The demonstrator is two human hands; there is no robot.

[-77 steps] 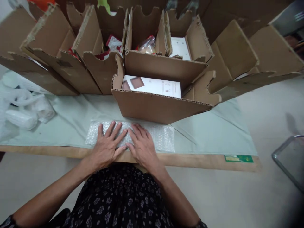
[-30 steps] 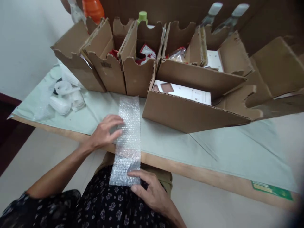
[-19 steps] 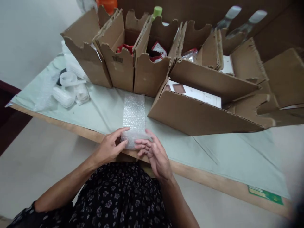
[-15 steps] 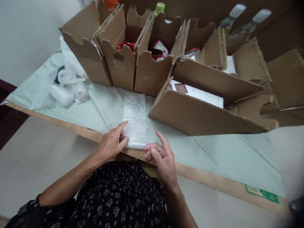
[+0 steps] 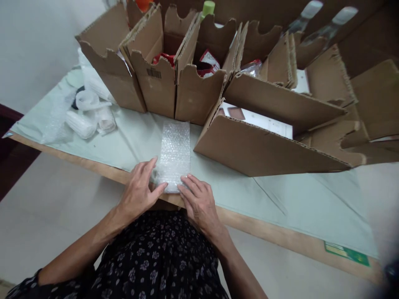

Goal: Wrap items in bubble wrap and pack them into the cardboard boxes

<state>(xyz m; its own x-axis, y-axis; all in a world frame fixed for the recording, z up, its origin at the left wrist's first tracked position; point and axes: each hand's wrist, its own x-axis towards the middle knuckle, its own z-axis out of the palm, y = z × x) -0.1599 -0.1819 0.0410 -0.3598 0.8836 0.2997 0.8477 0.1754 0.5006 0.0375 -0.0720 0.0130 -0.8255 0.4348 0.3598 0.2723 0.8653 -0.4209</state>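
Note:
A folded strip of bubble wrap (image 5: 173, 151) lies lengthwise on the pale green table cover (image 5: 131, 141), its near end at the table's front edge. My left hand (image 5: 139, 189) lies flat against the strip's near left corner, fingers stretched out. My right hand (image 5: 198, 199) presses flat on the near right corner, fingers extended. Neither hand grips anything.
A row of open cardboard bins (image 5: 174, 79) stands behind the strip, holding red packets (image 5: 207, 62) and white printed sheets (image 5: 258, 120). Rolls of white wrap (image 5: 89, 116) lie at the far left. A green label (image 5: 346, 253) sits at the table's front right edge.
The bubble wrap was turned from crosswise to lengthwise and its hanging near end folded up onto the table. Both hands have now come down flat on the folded end.

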